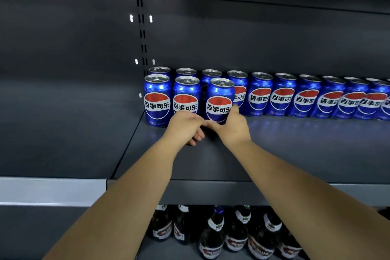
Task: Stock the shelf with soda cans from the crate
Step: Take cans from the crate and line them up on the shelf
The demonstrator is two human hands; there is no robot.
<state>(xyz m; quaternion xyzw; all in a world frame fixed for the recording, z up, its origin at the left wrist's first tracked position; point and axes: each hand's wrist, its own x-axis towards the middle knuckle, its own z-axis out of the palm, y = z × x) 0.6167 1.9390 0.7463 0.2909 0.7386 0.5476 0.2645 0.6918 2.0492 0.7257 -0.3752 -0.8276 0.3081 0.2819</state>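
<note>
On the matte dark grey metal shelf (295,150), two glossy blue cylindrical aluminium cans (157,99) with round red-white-blue logos stand upright at the left; the left hand (183,125) lies before them, fingers loosely curled, empty; the right hand (233,127) clasps a third such soda can (219,95) low down, upright on the shelf; a back row of like cans (282,93) runs rightward; dark glass bottles (213,234) stand below.

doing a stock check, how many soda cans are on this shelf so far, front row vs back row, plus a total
front-row cans: 3, one gripped by the right hand
back-row cans: 11, the last cut off by the right edge
total: 14
</note>
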